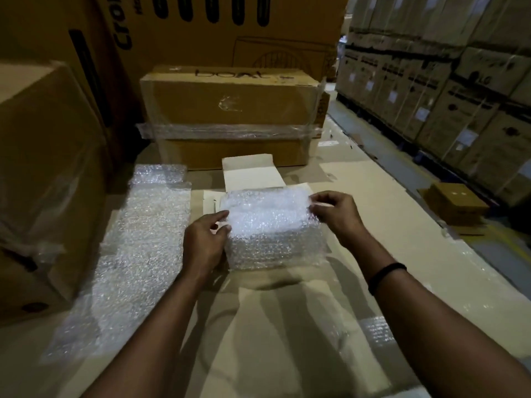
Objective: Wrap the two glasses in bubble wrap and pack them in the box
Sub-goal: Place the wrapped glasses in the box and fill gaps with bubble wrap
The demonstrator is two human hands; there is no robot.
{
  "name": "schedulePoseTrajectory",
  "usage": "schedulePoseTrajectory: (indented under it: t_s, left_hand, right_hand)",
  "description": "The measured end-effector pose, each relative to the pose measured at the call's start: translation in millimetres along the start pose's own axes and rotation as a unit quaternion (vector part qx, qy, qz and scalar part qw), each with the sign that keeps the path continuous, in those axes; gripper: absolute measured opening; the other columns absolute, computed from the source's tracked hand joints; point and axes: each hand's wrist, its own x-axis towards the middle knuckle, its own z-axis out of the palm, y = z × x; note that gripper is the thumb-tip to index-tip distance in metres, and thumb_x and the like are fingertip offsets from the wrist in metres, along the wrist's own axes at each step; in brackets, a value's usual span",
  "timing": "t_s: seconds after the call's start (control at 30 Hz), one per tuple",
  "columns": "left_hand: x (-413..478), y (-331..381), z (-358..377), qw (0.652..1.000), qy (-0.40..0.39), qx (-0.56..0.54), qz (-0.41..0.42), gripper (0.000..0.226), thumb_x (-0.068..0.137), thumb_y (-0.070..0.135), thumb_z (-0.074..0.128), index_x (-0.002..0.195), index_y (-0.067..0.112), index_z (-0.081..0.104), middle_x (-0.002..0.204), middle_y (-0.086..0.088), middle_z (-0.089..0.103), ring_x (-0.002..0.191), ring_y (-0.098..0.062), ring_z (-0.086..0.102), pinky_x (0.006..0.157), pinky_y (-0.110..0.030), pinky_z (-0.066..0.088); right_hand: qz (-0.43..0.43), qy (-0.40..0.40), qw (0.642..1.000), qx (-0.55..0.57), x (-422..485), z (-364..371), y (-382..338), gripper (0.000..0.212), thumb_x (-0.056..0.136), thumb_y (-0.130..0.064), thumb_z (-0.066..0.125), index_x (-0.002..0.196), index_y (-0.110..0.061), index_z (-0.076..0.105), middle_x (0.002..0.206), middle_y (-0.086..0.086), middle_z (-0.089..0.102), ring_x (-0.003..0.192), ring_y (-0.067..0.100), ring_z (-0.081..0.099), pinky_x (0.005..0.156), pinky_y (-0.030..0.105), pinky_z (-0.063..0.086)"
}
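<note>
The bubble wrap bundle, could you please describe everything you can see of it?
The bubble wrap bundle is a blocky, translucent white packet of bubbled plastic; its contents cannot be made out. It sits at the open white box, hiding its opening. The left hand holds its left side; the right hand pinches its upper right edge.

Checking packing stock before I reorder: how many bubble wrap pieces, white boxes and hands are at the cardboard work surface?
Bubble wrap pieces: 3 (held bundle, long sheet, small scrap)
White boxes: 1 (white box)
Hands: 2 (left hand, right hand, both gripping the bundle)
Total: 6
</note>
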Motion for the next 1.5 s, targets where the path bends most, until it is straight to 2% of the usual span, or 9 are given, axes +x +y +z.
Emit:
schedulePoseTrajectory:
  t_s: [0.17,0.33,0.53,0.67,0.9,1.13,1.27,1.4,1.5]
  left_hand:
    - [34.8,2.2,12.3,0.98,0.03,0.185,0.068,0.035,0.083,0.018,0.074,0.118,0.021,0.07,0.113,0.0,0.072,0.1,-0.023,0.064,0.095,-0.041,0.046]
    - [63.2,5.9,24.2,0.936,-0.02,0.344,0.074,0.036,0.088,0.026,0.068,0.124,0.028,0.065,0.121,0.003,0.067,0.111,-0.023,0.055,0.092,-0.036,0.03]
    - [91.3,2.3,32.0,0.884,-0.079,0.457,0.062,0.037,0.087,0.041,0.066,0.123,0.035,0.064,0.133,0.004,0.055,0.121,-0.021,0.044,0.099,-0.039,0.029]
    - [98.7,-2.8,32.9,0.867,-0.128,0.473,0.091,0.043,0.084,0.045,0.066,0.126,0.037,0.06,0.148,0.006,0.04,0.134,-0.021,0.032,0.105,-0.043,0.022]
    - [107.2,3.4,41.0,0.861,-0.155,0.464,0.143,0.047,0.091,0.03,0.048,0.139,0.029,0.048,0.145,0.007,0.048,0.133,-0.017,0.038,0.108,-0.047,0.02]
    - [119.3,5.8,63.1,0.787,-0.244,0.55,0.139,0.037,0.09,0.031,0.041,0.119,0.025,0.062,0.119,0.001,0.065,0.115,-0.022,0.045,0.089,-0.042,0.024]
    - [126.9,11.9,69.9,0.781,-0.267,0.551,0.124,0.037,0.091,0.031,0.041,0.119,0.024,0.063,0.118,-0.003,0.065,0.116,-0.024,0.045,0.092,-0.044,0.024]
    - [129.3,9.2,74.3,0.831,-0.232,0.481,0.158,0.045,0.088,0.025,0.044,0.13,0.026,0.058,0.125,-0.001,0.065,0.115,-0.023,0.052,0.094,-0.043,0.025]
    - [128.3,4.9,82.7,0.828,-0.271,0.468,0.148,0.042,0.09,0.027,0.042,0.129,0.027,0.058,0.12,-0.002,0.066,0.112,-0.024,0.056,0.096,-0.043,0.023]
  right_hand:
    - [-0.067,-0.008,0.98,-0.187,57.0,8.8,-19.6,0.027,0.082,-0.002,0.071,0.108,-0.008,0.069,0.099,0.0,0.069,0.064,0.016,0.065,0.053,0.013,0.046]
    - [-0.123,-0.062,0.942,-0.307,100.7,25.4,-12.9,0.034,0.083,-0.004,0.069,0.117,-0.012,0.066,0.11,0.006,0.068,0.091,0.024,0.065,0.083,0.03,0.052]
    - [-0.16,-0.128,0.912,-0.356,122.8,41.7,2.1,0.037,0.086,-0.006,0.067,0.121,-0.016,0.06,0.108,0.007,0.063,0.093,0.021,0.059,0.08,0.028,0.048]
    - [-0.195,-0.164,0.865,-0.432,130.8,41.9,13.3,0.044,0.084,-0.01,0.069,0.124,-0.023,0.057,0.119,0.007,0.06,0.101,0.024,0.058,0.084,0.031,0.049]
    - [-0.383,-0.189,0.752,-0.502,135.1,49.0,1.2,0.034,0.088,-0.017,0.067,0.122,-0.019,0.065,0.125,0.004,0.064,0.109,0.023,0.059,0.092,0.038,0.048]
    - [-0.347,-0.256,0.657,-0.618,129.3,65.4,6.7,0.017,0.086,-0.01,0.054,0.091,-0.02,0.066,0.097,0.005,0.069,0.088,0.025,0.063,0.072,0.031,0.034]
    - [-0.331,-0.275,0.661,-0.615,132.6,66.6,4.0,0.017,0.087,-0.011,0.055,0.092,-0.025,0.063,0.1,0.002,0.069,0.096,0.023,0.063,0.079,0.034,0.033]
    - [-0.328,-0.236,0.683,-0.609,137.0,66.4,0.3,0.036,0.089,-0.014,0.062,0.124,-0.022,0.063,0.122,-0.001,0.067,0.113,0.019,0.06,0.1,0.042,0.038]
    - [-0.329,-0.271,0.643,-0.636,130.5,73.8,2.7,0.03,0.091,-0.018,0.055,0.12,-0.022,0.062,0.118,0.001,0.067,0.107,0.02,0.061,0.094,0.039,0.038]
